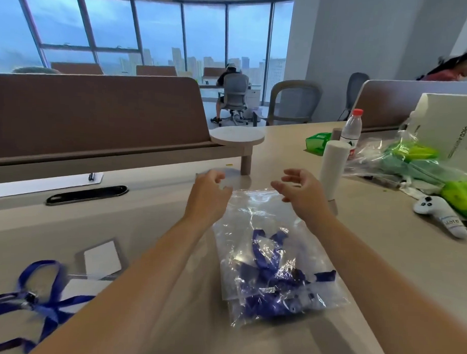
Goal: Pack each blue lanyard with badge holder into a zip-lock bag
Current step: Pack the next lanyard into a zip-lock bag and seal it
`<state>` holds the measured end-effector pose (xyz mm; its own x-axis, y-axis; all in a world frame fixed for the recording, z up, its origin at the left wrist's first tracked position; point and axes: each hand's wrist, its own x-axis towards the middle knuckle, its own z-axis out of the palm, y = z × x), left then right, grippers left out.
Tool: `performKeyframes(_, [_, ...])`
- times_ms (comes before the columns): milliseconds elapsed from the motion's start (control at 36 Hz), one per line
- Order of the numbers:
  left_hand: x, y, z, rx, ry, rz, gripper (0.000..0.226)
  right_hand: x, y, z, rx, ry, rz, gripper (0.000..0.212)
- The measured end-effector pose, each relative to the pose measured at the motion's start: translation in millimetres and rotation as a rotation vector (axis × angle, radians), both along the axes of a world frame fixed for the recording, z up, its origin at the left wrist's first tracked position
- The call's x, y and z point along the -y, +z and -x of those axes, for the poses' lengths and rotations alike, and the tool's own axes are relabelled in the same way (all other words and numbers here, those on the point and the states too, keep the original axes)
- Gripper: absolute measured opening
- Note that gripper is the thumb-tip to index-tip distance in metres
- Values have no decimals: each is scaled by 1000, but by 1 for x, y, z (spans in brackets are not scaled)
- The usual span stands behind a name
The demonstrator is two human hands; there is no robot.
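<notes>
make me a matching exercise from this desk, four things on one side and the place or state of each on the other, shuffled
Things
1. zip-lock bag
2. loose lanyard
3. water bottle
4. controller

Place or state
a. stands upright, red cap on
b. white, lies near the desk's right edge
c. lies flat in the middle with a bunched blue lanyard inside
d. lies on the desk at the near left, outside any bag

Pairs: 1-c, 2-d, 3-a, 4-b
</notes>
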<state>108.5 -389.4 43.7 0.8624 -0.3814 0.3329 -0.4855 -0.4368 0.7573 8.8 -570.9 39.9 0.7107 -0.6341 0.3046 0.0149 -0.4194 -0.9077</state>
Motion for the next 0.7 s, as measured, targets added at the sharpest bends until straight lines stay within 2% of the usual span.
performKeyframes(167, [-32, 23, 44, 22, -124, 108, 8, -38, 24, 24, 56, 23, -13, 44])
performKeyframes(389, [-123, 19, 91, -24, -117, 161, 8, -143, 36, 55, 95, 135, 1, 31])
performKeyframes(695, [-281, 4, 103, -21, 41, 28, 12, -290, 10, 39, 9, 362, 90, 24])
